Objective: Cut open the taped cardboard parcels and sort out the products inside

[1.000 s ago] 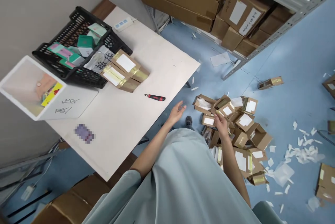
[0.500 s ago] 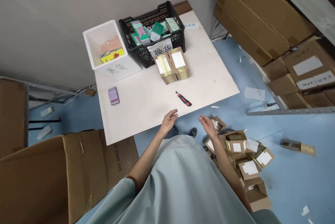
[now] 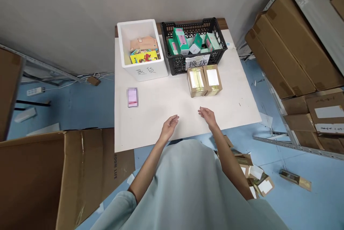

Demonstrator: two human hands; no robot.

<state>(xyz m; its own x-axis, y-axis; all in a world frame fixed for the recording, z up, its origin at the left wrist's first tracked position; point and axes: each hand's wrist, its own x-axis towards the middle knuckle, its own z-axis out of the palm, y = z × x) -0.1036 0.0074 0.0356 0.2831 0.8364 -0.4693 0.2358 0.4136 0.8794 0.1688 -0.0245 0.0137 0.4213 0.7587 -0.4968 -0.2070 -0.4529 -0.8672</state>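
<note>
My left hand (image 3: 169, 126) hovers over the front part of the white table (image 3: 150, 115), fingers loosely bent and holding nothing I can see. Across from it, my right hand (image 3: 207, 116) is over the table below two small taped cardboard boxes (image 3: 197, 83), its fingers loosely curled and slightly apart. Both boxes carry white labels and stand side by side against a black plastic crate (image 3: 174, 65). The red and black utility knife seen earlier does not show now; my right hand covers about that spot.
Green and white boxes (image 3: 180, 41) fill the crate. Left of it stands a white foam box (image 3: 147, 72) holding a yellow packet (image 3: 143, 57). A phone-like blurred item (image 3: 132, 97) lies at left. A large open carton (image 3: 88, 165) and discarded small boxes (image 3: 264, 186) are on the floor.
My view has swung so the table appears further right and more level. Both hands have moved from the front edge to over the table. The utility knife is no longer visible.
</note>
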